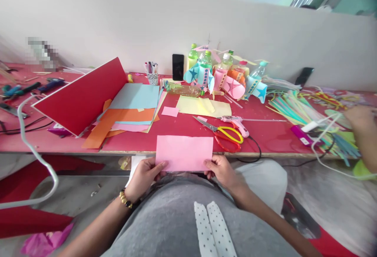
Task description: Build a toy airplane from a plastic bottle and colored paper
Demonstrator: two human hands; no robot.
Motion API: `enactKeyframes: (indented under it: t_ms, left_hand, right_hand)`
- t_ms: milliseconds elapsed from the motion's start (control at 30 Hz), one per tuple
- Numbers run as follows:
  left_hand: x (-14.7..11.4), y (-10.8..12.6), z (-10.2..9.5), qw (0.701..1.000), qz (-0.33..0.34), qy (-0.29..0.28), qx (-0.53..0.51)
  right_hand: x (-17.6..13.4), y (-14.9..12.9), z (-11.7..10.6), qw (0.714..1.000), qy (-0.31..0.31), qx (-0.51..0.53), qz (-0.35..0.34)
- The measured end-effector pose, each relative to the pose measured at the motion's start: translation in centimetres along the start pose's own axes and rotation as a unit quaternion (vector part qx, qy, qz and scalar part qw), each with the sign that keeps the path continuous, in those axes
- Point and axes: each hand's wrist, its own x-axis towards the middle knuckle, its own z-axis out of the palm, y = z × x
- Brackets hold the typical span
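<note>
A pink sheet of paper spans the space between my hands at the table's front edge. My left hand pinches its lower left corner, thumb on top. At the lower right corner, my right hand grips it the same way. Just beyond the sheet lie scissors with yellow and red handles, partly beside a pink glue gun. Pale yellow paper and a small pink piece of paper rest farther back.
Coloured sheets are stacked at left beside a red board. Decorated plastic bottles, a pen cup and a phone stand at the back. Pastel strips lie right, near another person's arm.
</note>
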Motion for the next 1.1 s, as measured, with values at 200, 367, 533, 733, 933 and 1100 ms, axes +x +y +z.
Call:
enactKeyframes:
  t_ms: [200, 367, 533, 733, 933, 1100]
  left_hand:
    - [-0.1, 2.4, 0.3, 0.998, 0.014, -0.054, -0.001]
    - [1.1, 4.1, 1.7, 0.996, 0.081, 0.000, -0.037]
    - [2.7, 5.6, 2.6, 0.993, 0.089, 0.008, -0.073]
    - [4.6, 7.5, 2.2, 0.993, 0.096, 0.019, -0.068]
    - [8.7, 9.6, 2.4, 0.993, 0.108, 0.007, -0.052]
    - [11.6, 10.0, 3.3, 0.990, 0.132, -0.016, -0.043]
  right_hand:
    - [-0.1, -2.4, -0.8, 0.997, 0.055, -0.011, -0.050]
    - [1.5, -4.6, -1.1, 0.989, 0.032, 0.105, -0.100]
    - [3.7, -6.8, -1.3, 0.981, 0.080, 0.128, -0.125]
    - [6.1, -7.8, -2.0, 0.981, 0.091, 0.098, -0.141]
    - [8.7, -8.9, -3.5, 0.977, 0.098, 0.103, -0.160]
    - [9.8, -8.9, -5.1, 0.974, 0.110, 0.098, -0.171]
